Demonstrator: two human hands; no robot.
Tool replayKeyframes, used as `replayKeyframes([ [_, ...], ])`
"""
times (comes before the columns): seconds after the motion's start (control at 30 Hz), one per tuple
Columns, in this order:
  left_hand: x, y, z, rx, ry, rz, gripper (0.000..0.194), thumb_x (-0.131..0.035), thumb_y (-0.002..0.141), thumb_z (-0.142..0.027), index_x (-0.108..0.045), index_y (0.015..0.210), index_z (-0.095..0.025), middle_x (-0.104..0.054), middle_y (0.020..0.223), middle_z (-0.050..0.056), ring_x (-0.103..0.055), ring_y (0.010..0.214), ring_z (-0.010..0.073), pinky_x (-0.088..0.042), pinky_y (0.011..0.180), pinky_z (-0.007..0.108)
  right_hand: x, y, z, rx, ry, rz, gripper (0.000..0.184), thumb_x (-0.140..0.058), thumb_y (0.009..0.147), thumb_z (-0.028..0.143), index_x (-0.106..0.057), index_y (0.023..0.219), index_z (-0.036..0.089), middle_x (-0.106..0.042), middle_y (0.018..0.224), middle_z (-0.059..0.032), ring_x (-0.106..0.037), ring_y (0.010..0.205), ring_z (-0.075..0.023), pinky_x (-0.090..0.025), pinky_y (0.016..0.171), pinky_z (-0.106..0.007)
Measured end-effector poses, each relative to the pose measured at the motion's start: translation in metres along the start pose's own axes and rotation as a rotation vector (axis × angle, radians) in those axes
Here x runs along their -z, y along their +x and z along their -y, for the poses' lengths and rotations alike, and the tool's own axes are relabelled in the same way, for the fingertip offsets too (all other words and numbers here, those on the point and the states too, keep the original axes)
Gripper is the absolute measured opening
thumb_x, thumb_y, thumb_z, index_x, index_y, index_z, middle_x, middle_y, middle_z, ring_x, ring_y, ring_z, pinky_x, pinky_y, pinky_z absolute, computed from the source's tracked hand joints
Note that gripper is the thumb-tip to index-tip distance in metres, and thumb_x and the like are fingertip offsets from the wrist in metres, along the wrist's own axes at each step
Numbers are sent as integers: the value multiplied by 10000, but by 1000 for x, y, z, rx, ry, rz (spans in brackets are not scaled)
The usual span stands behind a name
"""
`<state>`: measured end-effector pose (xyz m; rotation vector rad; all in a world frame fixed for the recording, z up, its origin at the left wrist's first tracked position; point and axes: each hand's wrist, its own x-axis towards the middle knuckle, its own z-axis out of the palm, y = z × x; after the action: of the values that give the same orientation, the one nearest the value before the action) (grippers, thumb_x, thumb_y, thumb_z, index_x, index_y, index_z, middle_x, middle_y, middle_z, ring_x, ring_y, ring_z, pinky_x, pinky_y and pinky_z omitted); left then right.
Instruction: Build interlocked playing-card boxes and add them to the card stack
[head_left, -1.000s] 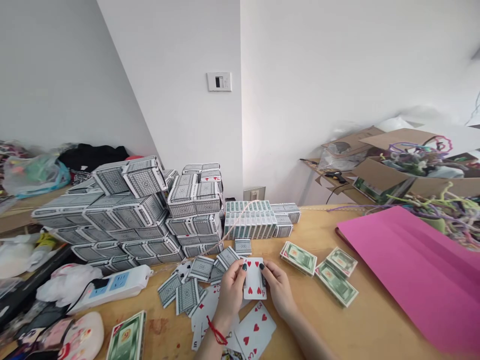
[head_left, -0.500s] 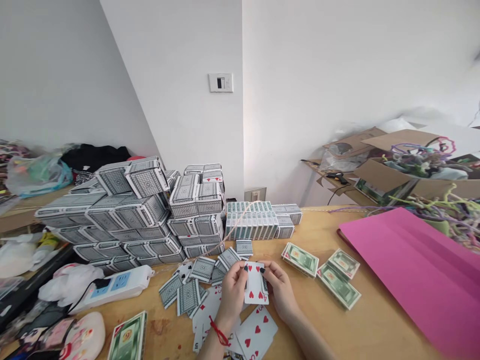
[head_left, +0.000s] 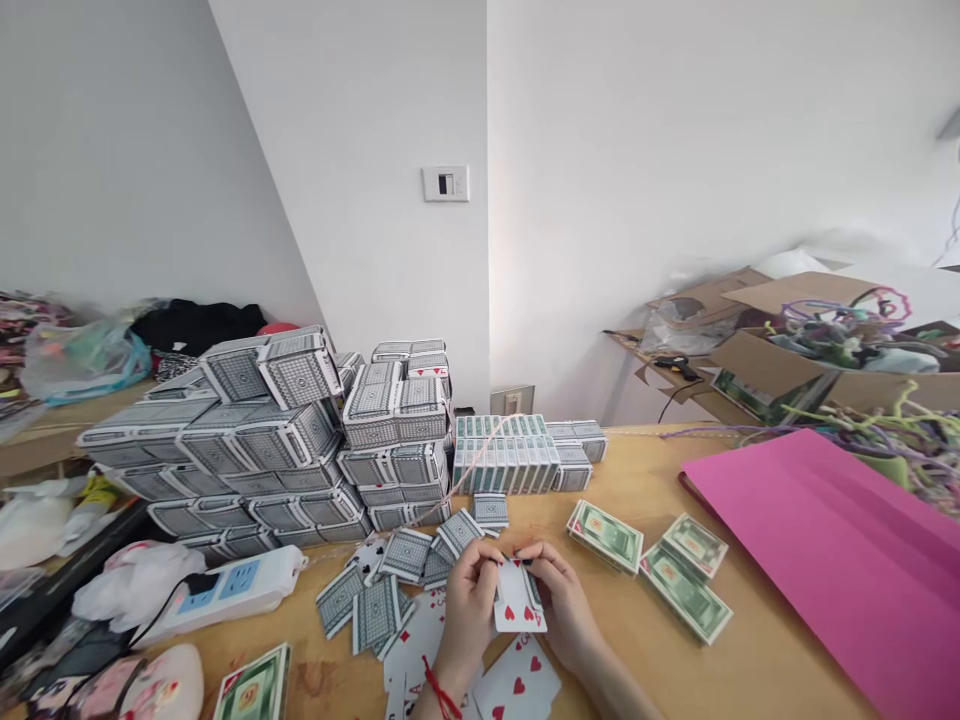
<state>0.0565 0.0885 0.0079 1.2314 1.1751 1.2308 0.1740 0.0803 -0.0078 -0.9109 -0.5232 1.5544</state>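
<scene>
Between my two hands is a four of hearts playing card (head_left: 520, 605), face up, gripped at its far edge. My left hand (head_left: 474, 600), with a red string bracelet at the wrist, pinches its left side. My right hand (head_left: 559, 600) pinches the right side, where a strip of another card seems to show at the edge. Below the hands lie loose face-up cards (head_left: 517, 685) with hearts. More loose cards (head_left: 376, 610), mostly face down with grey patterned backs, are heaped to the left of my hands.
Tall stacks of grey-backed card decks (head_left: 285, 445) stand at the back left, beside a row of boxed decks (head_left: 506, 455). Green card boxes (head_left: 686, 590) lie to the right, near a pink folder (head_left: 817, 560). A power strip (head_left: 232, 590) sits at left; cardboard boxes (head_left: 780, 370) stand behind.
The view has tilted up slightly, so everything sits lower. My fingers have bent further over the far edge of the four of hearts, covering more of its top.
</scene>
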Motion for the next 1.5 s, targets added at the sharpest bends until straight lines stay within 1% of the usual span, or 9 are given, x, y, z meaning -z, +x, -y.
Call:
replayKeyframes([
  [0.1,2,0,-1,-24,11,20,96,-442,718,-257,-489,667,-190,-463,603,-23,-413,517,118,-350,520,213,3,2,-2,-18,-3,40,217,-612,681,380,-610,753,176,-566,591,9,-508,518,-143,-372,483,-233],
  [0.23,7,0,-2,-70,80,78,115,-456,729,-259,-522,671,-185,-503,631,-5,-448,560,133,-366,548,221,4,5,-6,-45,-115,92,308,-634,690,467,-541,682,174,-452,517,55,-396,450,-97,-311,452,-205],
  [0.33,9,-1,-1,-86,114,116,146,-449,758,-264,-547,691,-180,-534,668,13,-475,609,146,-380,587,233,6,7,-6,36,-244,136,342,-672,664,463,-485,636,177,-405,522,70,-333,451,-76,-280,451,-192],
  [0.5,4,-1,2,11,0,140,237,-542,733,-308,-580,925,-175,-548,707,7,-481,613,140,-394,598,236,10,9,-5,223,-441,37,395,-616,676,550,-482,613,184,-445,540,46,-373,491,-103,-316,465,-211],
  [0.7,0,6,11,100,-28,51,248,-611,695,-378,-515,629,-159,-426,549,-45,-386,521,97,-331,510,206,10,8,-6,319,-539,22,367,-568,736,519,-484,614,184,-437,554,41,-369,515,-111,-328,483,-218],
  [0.93,2,7,13,294,-267,73,293,-642,618,-349,-436,509,-171,-379,444,-64,-325,410,71,-273,423,203,7,2,-2,354,-582,49,350,-563,753,488,-518,609,173,-455,548,28,-382,521,-121,-321,492,-228],
  [1.13,-1,2,2,78,-64,78,245,-626,694,-388,-599,719,-146,-575,644,13,-510,597,135,-413,568,227,8,5,2,354,-507,-134,360,-574,731,518,-544,628,174,-467,537,32,-387,488,-117,-325,466,-228],
  [1.27,-4,3,6,85,-72,102,318,-633,698,-378,-602,917,-149,-619,754,36,-561,677,165,-462,632,264,8,6,6,346,-432,-181,356,-599,707,526,-560,656,176,-508,540,26,-431,465,-118,-365,465,-234],
  [1.5,3,10,24,81,-76,-54,350,-656,647,-454,-499,579,-149,-470,529,-33,-461,522,113,-411,500,210,6,6,6,344,-404,-62,323,-630,709,480,-587,674,162,-542,589,4,-489,525,-129,-402,503,-230],
])
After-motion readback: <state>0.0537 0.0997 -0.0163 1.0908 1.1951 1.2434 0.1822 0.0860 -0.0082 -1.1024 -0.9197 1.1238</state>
